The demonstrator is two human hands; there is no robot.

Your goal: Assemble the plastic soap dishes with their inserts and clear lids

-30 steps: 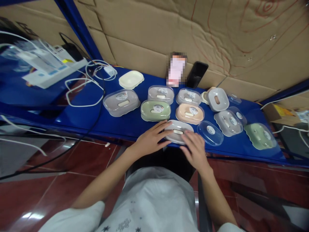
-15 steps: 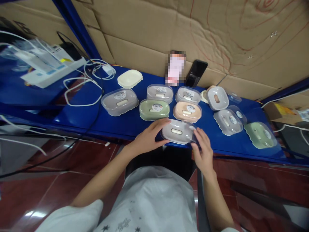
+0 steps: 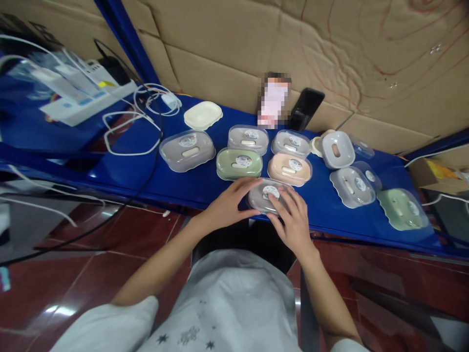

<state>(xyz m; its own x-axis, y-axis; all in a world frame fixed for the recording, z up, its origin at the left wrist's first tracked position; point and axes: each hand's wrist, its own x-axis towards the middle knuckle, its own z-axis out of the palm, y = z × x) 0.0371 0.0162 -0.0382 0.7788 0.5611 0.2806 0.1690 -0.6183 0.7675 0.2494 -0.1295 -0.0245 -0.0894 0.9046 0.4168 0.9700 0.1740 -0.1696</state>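
A grey soap box with a clear lid (image 3: 262,195) lies at the front edge of the blue shelf (image 3: 190,181). My left hand (image 3: 230,203) grips its left side. My right hand (image 3: 290,221) rests flat on the clear lid, fingers spread over it, partly hiding the box. Behind it stand a green lidded box (image 3: 239,164) and a peach lidded box (image 3: 289,169).
Further lidded boxes lie along the shelf: a large grey box (image 3: 187,150), two grey boxes behind, a green one (image 3: 402,209) far right. A cream tray (image 3: 202,115), white cables (image 3: 124,132), a power strip (image 3: 88,98) and a black phone (image 3: 307,109) sit near the cardboard wall.
The clear lid that lay to the right of the grey box now covers it. My right hand moved from the shelf's right onto the lid; my left hand stayed on the box.
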